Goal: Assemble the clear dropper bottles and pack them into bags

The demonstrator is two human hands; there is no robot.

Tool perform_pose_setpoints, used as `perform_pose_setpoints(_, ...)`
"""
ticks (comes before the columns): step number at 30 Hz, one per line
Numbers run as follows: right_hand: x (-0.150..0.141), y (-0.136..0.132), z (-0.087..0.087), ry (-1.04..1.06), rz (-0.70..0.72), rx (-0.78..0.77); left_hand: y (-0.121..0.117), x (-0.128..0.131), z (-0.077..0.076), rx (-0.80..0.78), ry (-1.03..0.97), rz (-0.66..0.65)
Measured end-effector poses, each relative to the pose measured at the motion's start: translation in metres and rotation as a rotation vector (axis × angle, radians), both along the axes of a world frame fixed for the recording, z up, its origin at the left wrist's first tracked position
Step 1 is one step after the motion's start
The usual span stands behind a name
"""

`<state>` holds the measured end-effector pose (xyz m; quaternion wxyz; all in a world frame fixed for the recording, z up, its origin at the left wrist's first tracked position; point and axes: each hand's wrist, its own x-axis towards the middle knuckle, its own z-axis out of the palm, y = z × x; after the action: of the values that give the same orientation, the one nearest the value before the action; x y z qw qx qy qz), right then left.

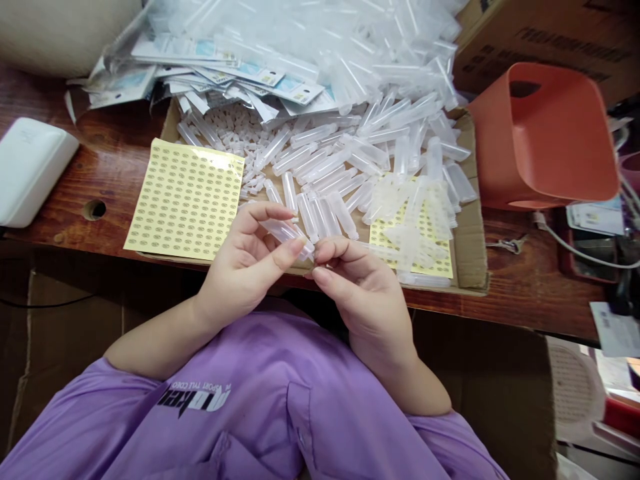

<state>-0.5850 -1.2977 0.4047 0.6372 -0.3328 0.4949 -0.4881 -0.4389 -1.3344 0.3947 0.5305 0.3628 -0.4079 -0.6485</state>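
My left hand [245,263] is closed around a clear plastic tube [284,231], which slants down to the right. At the tube's lower end, my right hand [367,287] pinches thumb and fingertips together; whatever sits between them is too small to make out. Just beyond my fingers, several more clear tubes [325,217] lie in a shallow cardboard tray [471,257]. A heap of small white plastic pieces [240,133] is at the tray's left. To the left of my left hand, a yellow sheet of small oval labels [185,200] rests over the tray's edge.
Behind the tray is a large pile of tubes [350,40] with printed packets [280,87]. Flat translucent pieces [415,237] cover another label sheet. An orange bin [545,133] and keys [510,245] are at right, a white case [35,170] at left.
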Motion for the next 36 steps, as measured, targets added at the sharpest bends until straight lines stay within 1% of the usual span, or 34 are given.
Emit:
perform_pose_setpoints(2,0.001,0.001,0.000,0.039,-0.002,-0.034,0.000,0.003,-0.003,-0.008,-0.007,0.007)
perform_pose_setpoints(4,0.001,0.002,-0.001,0.072,-0.003,-0.051,0.001,0.007,-0.004,-0.089,-0.119,0.015)
perform_pose_setpoints(8,-0.003,0.003,-0.004,0.058,-0.011,-0.027,0.001,0.018,0.003,-0.380,-0.535,-0.013)
perform_pose_setpoints(10,-0.005,0.002,-0.006,0.008,0.005,-0.001,0.000,0.020,0.008,-0.525,-0.675,-0.031)
perform_pose_setpoints(14,-0.008,0.000,-0.006,-0.093,0.062,0.013,-0.005,0.020,0.011,-0.802,-0.797,-0.091)
perform_pose_setpoints(16,-0.008,0.000,-0.006,-0.111,0.081,0.002,-0.007,0.020,0.011,-0.883,-0.825,-0.112)
perform_pose_setpoints(21,-0.009,0.001,-0.006,-0.051,0.103,-0.020,-0.009,0.022,0.013,-0.926,-0.910,-0.123)
perform_pose_setpoints(26,-0.010,0.000,-0.005,-0.084,0.099,-0.013,-0.009,0.023,0.018,-0.944,-0.932,-0.125)
perform_pose_setpoints(32,-0.010,0.001,-0.007,-0.159,0.096,0.014,-0.008,0.023,0.022,-0.932,-0.921,-0.167)
perform_pose_setpoints(36,-0.011,0.000,-0.006,-0.195,0.116,0.016,-0.007,0.024,0.023,-0.871,-0.962,-0.135)
